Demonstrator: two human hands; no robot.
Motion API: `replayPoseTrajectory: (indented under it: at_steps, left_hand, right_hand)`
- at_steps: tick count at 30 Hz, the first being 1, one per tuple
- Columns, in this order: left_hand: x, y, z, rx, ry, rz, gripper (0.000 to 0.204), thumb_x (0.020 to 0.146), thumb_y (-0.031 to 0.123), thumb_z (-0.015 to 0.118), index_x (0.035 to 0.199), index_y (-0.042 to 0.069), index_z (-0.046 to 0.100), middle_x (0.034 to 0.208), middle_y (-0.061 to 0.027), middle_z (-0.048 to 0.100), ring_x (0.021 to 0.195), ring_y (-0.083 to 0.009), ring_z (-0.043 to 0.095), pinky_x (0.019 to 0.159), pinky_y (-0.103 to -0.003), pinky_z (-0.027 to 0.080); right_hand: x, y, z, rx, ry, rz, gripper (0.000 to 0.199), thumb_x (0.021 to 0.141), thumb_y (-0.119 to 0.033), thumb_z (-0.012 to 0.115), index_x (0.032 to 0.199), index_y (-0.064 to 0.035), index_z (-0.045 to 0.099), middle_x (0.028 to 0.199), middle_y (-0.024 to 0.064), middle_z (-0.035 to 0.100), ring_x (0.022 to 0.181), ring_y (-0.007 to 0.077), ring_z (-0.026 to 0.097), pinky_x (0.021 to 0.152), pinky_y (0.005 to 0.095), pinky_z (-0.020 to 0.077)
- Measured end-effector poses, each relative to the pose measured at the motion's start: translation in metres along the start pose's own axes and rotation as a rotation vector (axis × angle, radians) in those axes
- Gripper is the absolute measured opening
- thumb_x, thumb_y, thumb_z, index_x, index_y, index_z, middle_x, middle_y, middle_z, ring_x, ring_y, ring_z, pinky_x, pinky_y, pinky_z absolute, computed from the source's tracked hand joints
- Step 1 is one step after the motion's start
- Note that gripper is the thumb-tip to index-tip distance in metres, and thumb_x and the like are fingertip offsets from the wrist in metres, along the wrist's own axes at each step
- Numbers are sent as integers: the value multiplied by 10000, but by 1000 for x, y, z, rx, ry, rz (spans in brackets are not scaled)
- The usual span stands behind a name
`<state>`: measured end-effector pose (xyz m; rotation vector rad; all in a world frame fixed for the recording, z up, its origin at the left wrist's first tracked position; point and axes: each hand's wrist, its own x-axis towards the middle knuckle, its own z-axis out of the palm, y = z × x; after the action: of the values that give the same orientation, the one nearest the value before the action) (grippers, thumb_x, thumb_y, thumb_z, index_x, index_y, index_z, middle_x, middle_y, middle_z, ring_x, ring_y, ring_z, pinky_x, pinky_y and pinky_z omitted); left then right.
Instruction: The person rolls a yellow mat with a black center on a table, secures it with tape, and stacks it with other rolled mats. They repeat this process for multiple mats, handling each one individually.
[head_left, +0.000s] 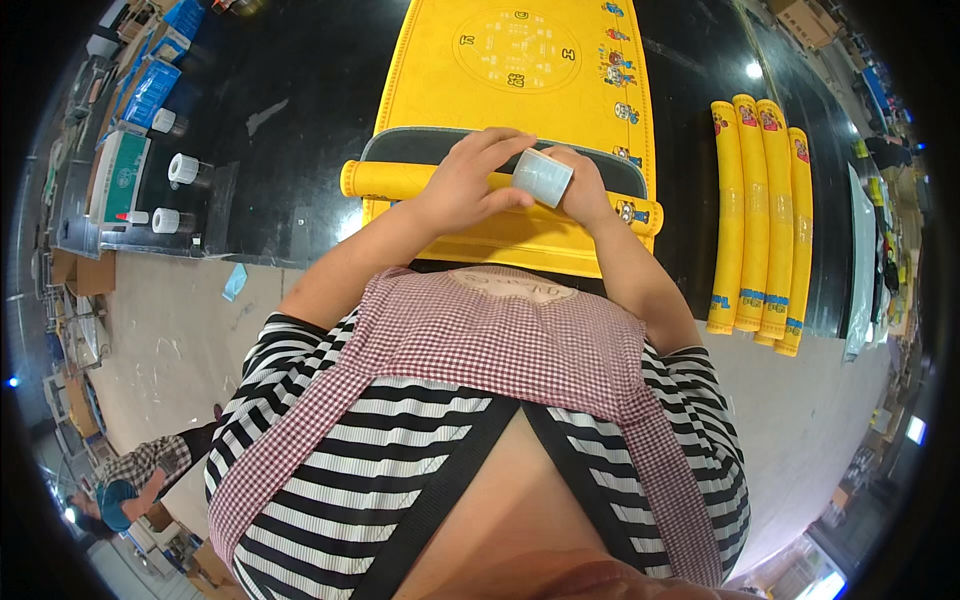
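Right hand (582, 188) curled round tape roll (543, 178), left hand (470, 178) half open against it (hold unclear); tape best laid square across yellow roll (395, 181).

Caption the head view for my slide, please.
Left hand and right hand at a pale cylinder over a yellow roll, four yellow rolls lying at right.

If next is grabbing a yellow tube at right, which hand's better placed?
Probably the right hand: it's nearer the tubes, while the left hand is farther across. Catch: the right hand appears to hold the tape roll, so it would likely need freeing first.
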<state>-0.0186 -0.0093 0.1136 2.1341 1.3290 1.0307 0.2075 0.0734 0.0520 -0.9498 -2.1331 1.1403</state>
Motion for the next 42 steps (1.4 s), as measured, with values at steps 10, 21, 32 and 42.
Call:
replayPoseTrajectory:
  at_steps: [10, 21, 32, 42]
  left_hand:
    - [40, -3, 3, -131, -253, -327, 83, 915, 111, 747, 981, 62, 753, 1019, -116, 706, 948, -298, 654, 870, -386, 528]
    - [28, -71, 22, 357, -191, -426, 262, 862, 245, 791, 1047, 73, 722, 1083, -154, 721, 1037, -364, 678, 873, -448, 543]
    - [-67, -32, 19, 587, -74, 118, 630, 881, 252, 756, 1425, 20, 540, 1410, -172, 602, 1325, -363, 547, 1158, -497, 376]
    - [71, -79, -4, 506, -555, -280, 639, 808, 303, 809, 1397, 145, 618, 1262, -143, 617, 1246, -351, 556, 1098, -457, 423]
  right_hand:
    - [-17, -15, 17, -233, 167, -145, 742, 822, -361, 826, 1434, -51, 545, 1382, 183, 632, 1337, 388, 546, 1129, 497, 400]
    - [-41, -35, 24, -524, -40, -162, 876, 833, -315, 740, 1549, 36, 377, 1223, 158, 634, 1207, 344, 537, 1073, 474, 380]
    - [14, -28, 4, -533, -83, -98, 897, 775, -222, 817, 1556, -34, 419, 1123, 135, 659, 1078, 353, 595, 987, 435, 470]
    - [5, -10, 27, -460, 184, -481, 448, 839, -243, 761, 1230, -43, 672, 1306, 173, 681, 1232, 372, 636, 1049, 495, 496]
